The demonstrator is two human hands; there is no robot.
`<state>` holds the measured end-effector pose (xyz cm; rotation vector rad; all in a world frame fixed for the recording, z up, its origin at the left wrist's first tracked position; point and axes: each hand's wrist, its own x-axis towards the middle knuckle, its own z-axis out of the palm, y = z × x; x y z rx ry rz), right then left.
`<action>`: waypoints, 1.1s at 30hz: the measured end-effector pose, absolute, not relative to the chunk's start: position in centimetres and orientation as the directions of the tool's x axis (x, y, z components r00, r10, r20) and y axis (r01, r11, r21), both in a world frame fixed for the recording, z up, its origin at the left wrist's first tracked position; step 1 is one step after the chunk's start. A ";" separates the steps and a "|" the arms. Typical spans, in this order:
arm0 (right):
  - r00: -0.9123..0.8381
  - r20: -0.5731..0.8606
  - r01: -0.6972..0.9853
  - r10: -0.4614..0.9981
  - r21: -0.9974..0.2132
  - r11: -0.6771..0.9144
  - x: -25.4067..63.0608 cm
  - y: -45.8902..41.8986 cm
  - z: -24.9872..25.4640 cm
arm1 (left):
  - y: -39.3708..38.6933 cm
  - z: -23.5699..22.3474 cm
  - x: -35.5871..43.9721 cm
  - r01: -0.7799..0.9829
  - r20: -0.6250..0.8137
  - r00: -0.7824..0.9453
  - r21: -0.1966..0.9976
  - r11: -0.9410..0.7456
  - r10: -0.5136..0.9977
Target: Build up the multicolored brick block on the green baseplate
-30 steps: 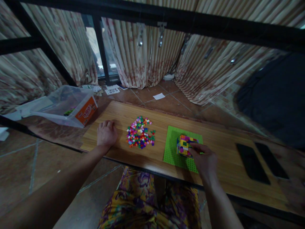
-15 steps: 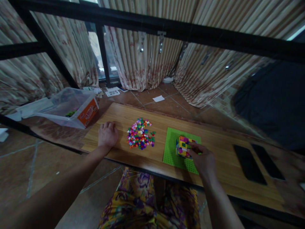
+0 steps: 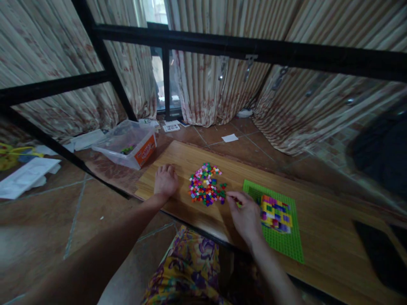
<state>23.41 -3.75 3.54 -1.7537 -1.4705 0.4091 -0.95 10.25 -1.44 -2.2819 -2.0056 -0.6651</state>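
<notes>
My left hand (image 3: pixel 165 181) rests on the wooden board (image 3: pixel 178 159), knuckles up with the fingers curled under, just left of a pile of small coloured bricks (image 3: pixel 206 190). My right hand (image 3: pixel 244 214) reaches to the pile's right edge, thumb and forefinger pinched together at the bricks; what they hold is too small to make out. To its right a multicoloured brick block (image 3: pixel 275 212) stands on a green baseplate (image 3: pixel 286 248), apart from the hand.
A clear plastic box (image 3: pixel 127 144) with an orange label lies on the floor at the left. Two dark flat slabs (image 3: pixel 378 256) lie at the board's right end. Black metal bars and striped curtains stand behind. White papers lie on the tiled floor.
My right hand let go of the brick block and moved left to the pile's edge. The view swung to the left. My left hand stayed put.
</notes>
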 end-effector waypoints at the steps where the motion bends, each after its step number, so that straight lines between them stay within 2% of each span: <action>1: 0.243 0.240 0.698 0.940 -0.716 0.002 22.8 -2.8 3.3 | 10.2 -1.4 -0.9 0.952 0.332 0.076 0.257 -0.168 0.940; 8: 0.105 0.256 0.802 0.961 -0.593 0.071 20.3 0.9 0.9 | 10.1 -1.5 -0.9 0.940 0.324 0.065 0.296 -0.166 0.944; 13: 0.135 0.239 0.775 0.961 -0.630 0.048 21.7 0.2 -0.5 | 10.0 -1.4 -0.9 0.941 0.315 0.068 0.295 -0.166 0.947; 20: 0.161 0.264 0.768 0.951 -0.639 0.047 24.0 -0.3 0.2 | 9.9 -1.3 -0.9 0.935 0.310 0.069 0.311 -0.170 0.948; 25: 0.072 0.275 0.851 0.959 -0.518 0.085 23.0 -0.4 0.4 | 10.0 -1.4 -0.9 0.934 0.311 0.072 0.313 -0.174 0.948; 29: 0.078 0.253 0.920 0.964 -0.390 0.028 21.9 -0.2 0.2 | 10.0 -1.4 -1.0 0.940 0.318 0.068 0.298 -0.168 0.946; 33: 0.104 0.233 0.929 0.967 -0.369 -0.011 20.9 0.1 0.8 | 10.0 -1.4 -1.0 0.941 0.326 0.078 0.287 -0.177 0.942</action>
